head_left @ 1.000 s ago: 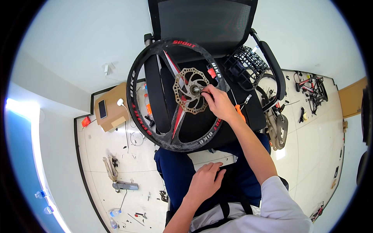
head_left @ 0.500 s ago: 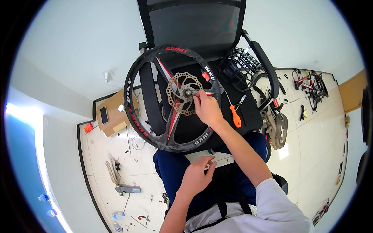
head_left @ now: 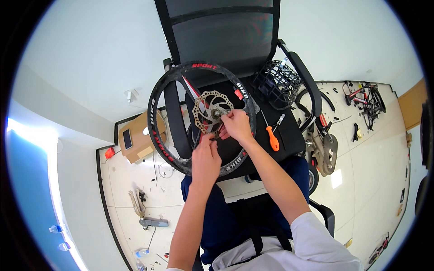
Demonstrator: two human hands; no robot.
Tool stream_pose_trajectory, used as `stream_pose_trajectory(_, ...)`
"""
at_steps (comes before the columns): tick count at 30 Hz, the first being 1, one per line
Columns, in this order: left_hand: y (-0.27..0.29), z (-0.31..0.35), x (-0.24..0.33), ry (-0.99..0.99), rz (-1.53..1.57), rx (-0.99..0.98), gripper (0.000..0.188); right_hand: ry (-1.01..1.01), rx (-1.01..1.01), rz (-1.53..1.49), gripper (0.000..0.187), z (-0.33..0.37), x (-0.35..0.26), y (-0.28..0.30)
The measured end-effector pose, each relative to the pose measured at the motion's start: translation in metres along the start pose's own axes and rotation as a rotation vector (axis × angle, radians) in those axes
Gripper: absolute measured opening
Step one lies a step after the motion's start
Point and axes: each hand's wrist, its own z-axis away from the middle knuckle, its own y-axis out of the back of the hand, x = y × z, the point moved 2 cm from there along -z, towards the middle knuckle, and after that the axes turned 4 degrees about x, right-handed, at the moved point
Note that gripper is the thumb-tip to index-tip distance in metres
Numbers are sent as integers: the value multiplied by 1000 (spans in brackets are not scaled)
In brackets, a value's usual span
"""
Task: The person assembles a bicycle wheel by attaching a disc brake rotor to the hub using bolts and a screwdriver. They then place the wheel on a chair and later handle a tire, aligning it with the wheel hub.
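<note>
A black bicycle wheel (head_left: 153, 122) with red and white marks leans on the chair, its spokes and rim facing me. At its middle sit the silver brake disc (head_left: 199, 108) and the hub axle (head_left: 216, 114). My right hand (head_left: 237, 127) is just right of and below the axle, with thumb and fingers pinched together. My left hand (head_left: 206, 158) has come up to the disc's lower edge, its fingertips closed close to those of the right. Whatever lies between the fingers is too small and covered to make out.
On the black chair seat (head_left: 253, 156) lie an orange-handled screwdriver (head_left: 273, 139) and a black basket (head_left: 279, 83). A cardboard box (head_left: 141, 147) with a phone (head_left: 127, 138) on it stands at left. Bike parts (head_left: 365, 100) and a metal fork (head_left: 137, 203) lie on the floor.
My left hand has risen from near my lap to the disc's lower edge. My right hand has shifted slightly down, off the axle. The whole view has moved a little.
</note>
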Motion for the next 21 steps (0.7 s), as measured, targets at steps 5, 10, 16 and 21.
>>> stream_pose_trajectory(5,25,-33,8,-74,-66,6,10,-64,-111,27,21,-3,-9,5)
stream_pose_trajectory(10,28,-63,21,-214,-167,-2,13,105,-107,-12,17,-5,0,15)
stream_pose_trajectory(16,22,-97,19,-319,-153,-83,14,371,-143,128,13,-4,14,15)
stream_pose_trajectory(21,7,-122,24,-361,-134,-141,14,337,-134,166,12,-7,8,20)
